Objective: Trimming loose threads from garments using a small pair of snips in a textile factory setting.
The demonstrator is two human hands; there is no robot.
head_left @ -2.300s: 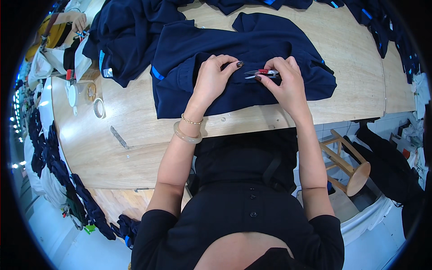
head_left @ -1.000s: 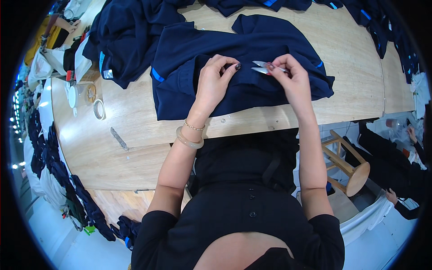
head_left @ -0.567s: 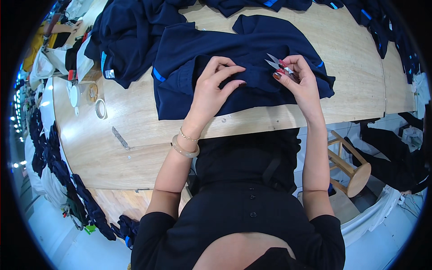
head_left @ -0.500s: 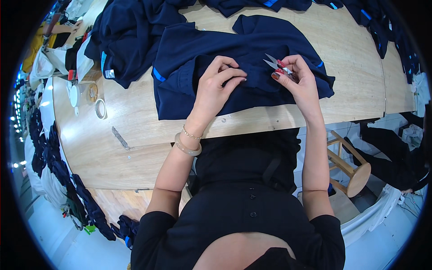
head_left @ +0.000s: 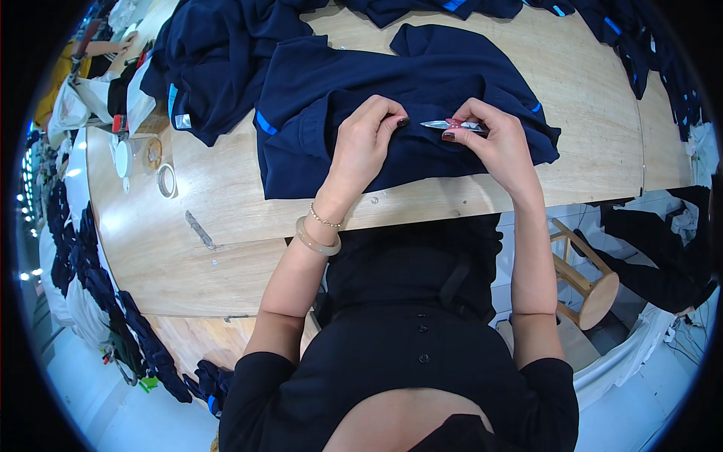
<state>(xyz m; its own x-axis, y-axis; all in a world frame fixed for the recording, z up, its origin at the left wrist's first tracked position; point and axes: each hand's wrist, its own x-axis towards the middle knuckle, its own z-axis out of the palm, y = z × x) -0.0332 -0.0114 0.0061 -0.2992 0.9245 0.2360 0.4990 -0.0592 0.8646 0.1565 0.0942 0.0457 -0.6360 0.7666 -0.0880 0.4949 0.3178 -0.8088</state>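
Note:
A dark navy garment [head_left: 361, 71] with bright blue stripes lies spread on the wooden table in front of me. Over its middle, my left hand [head_left: 364, 143] is closed in a pinch, thumb against forefinger. What sits between those fingertips, if anything, is too small to make out. My right hand [head_left: 501, 147] grips a small pair of thread snips [head_left: 434, 124]. Their blades are together and point left toward the left fingertips, a short gap away. Part of the snips is hidden inside my fingers.
More navy garments [head_left: 218, 60] are heaped at the far left, with others along the far edge. A tape roll [head_left: 166, 181] lies on the table [head_left: 248, 218] at left. A wooden stool [head_left: 600, 301] stands below at right. Another person's hand [head_left: 124, 45] shows at the far left.
The snips' blades have gone from spread to together and moved left, tips now nearer my left hand. My left thumb and forefinger have drawn into a tighter pinch.

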